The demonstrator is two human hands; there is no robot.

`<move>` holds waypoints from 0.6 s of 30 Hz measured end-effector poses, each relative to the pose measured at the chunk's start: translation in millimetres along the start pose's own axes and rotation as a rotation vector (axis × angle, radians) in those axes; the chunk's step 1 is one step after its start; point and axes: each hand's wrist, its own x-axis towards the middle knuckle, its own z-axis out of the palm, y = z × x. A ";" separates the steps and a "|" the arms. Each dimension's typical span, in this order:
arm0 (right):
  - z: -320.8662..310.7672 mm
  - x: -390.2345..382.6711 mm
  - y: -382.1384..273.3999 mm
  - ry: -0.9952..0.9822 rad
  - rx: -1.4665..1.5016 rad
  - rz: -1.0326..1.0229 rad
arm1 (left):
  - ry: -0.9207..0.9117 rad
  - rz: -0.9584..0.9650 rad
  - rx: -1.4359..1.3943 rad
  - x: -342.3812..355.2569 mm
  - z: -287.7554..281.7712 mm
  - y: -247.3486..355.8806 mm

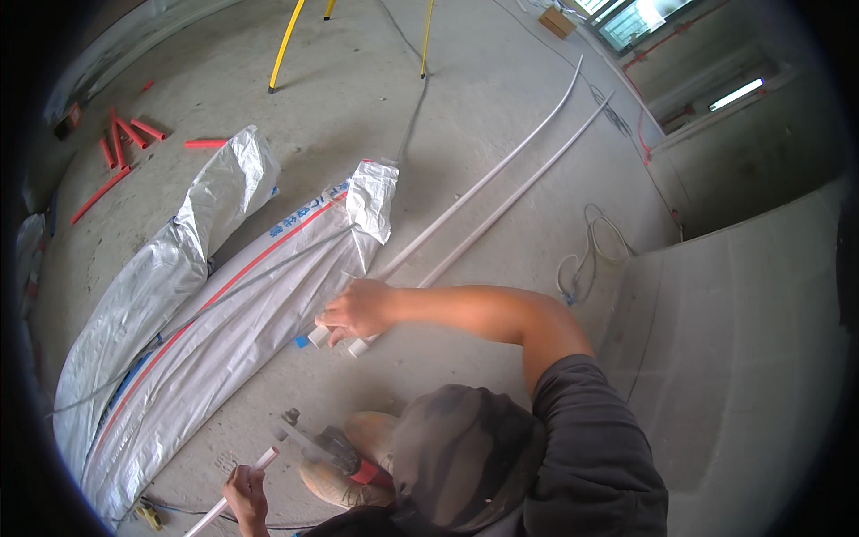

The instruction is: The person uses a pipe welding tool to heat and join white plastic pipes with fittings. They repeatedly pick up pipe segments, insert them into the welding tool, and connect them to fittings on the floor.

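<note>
Concrete floor (483, 80); on it, a plastic-wrapped bundle (277, 304), with two long pale pipes (503, 160) alongside. I see my right hand (360, 306) clamped around the left pipe's near end; left hand (246, 492), fingers closed on another pipe (266, 459), lower left.

A bare grey concrete floor (340, 116) is spreading across the room, showing small dark specks and faint stains. At the upper right, a window (640, 25) is letting in bright, bluish-white light. Below it, a grey wall (761, 161) is standing in shade, while a narrow bright strip (736, 95) is glowing; lamp or opening, it is hard to tell. At the top, slim yellow legs (285, 46) are resting on the floor.
</note>
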 end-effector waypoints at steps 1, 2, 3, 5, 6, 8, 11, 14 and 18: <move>0.9 -1.9 -3.4 -0.038 0.017 -0.009 | 0.005 -0.011 -0.014 -0.3 0.1 0.1; 1.8 -4.3 -8.2 -0.043 0.052 -0.014 | 0.002 0.001 -0.024 -0.8 0.1 0.2; 1.6 -7.1 -12.8 -0.063 0.082 -0.010 | 0.008 0.009 -0.032 -1.2 0.5 0.4; -0.3 -10.0 -19.8 -0.107 0.197 -0.004 | 0.017 0.020 -0.029 -1.7 1.0 0.4; -1.7 -10.9 -23.0 -0.146 0.207 0.005 | 0.018 0.021 -0.017 -1.9 1.3 0.3; -5.0 -11.6 -28.1 -0.213 0.219 0.020 | 0.016 0.023 0.004 -1.1 1.2 -0.4; -8.9 -11.0 -33.8 -0.140 0.292 0.035 | 0.007 0.023 0.001 -0.2 1.9 -1.7; -10.9 -7.8 -36.2 -0.348 0.287 0.078 | 0.013 0.037 0.005 -0.4 2.9 -2.2; -8.9 -7.2 -38.7 -0.339 0.279 0.092 | 0.006 0.029 0.009 -1.3 2.4 -1.2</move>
